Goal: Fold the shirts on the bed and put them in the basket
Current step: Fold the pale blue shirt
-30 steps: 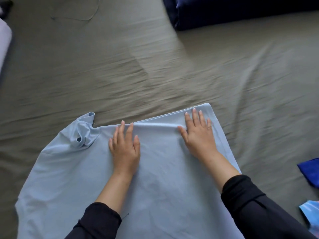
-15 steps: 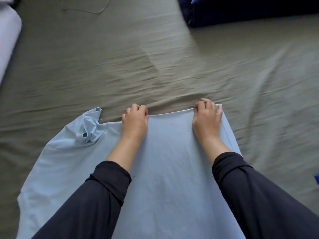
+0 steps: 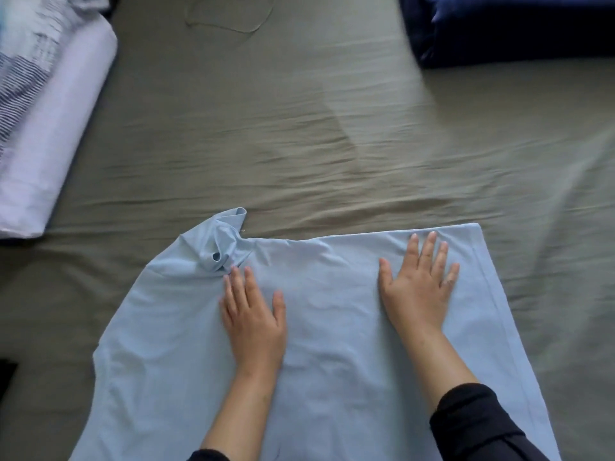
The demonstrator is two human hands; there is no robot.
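Observation:
A light blue shirt [image 3: 332, 361] lies spread on the grey-green bed sheet [image 3: 299, 144], its far edge running straight across. A bunched sleeve [image 3: 223, 241] sticks up at the shirt's far left corner. My left hand [image 3: 253, 314] lies flat on the cloth, fingers straight, fingertips just below that sleeve. My right hand [image 3: 417, 284] presses flat near the far right corner, fingers spread. No basket is in view.
A white pillow with blue stripes [image 3: 43, 111] lies at the far left. A dark blue bundle of fabric [image 3: 506, 24] sits at the far right. A thin cord [image 3: 229, 21] loops on the sheet at the far edge.
Half a second ago both hands were curled over the shirt's far edge. Now both lie flat with straight fingers, and the left hand has shifted left toward the bunched sleeve.

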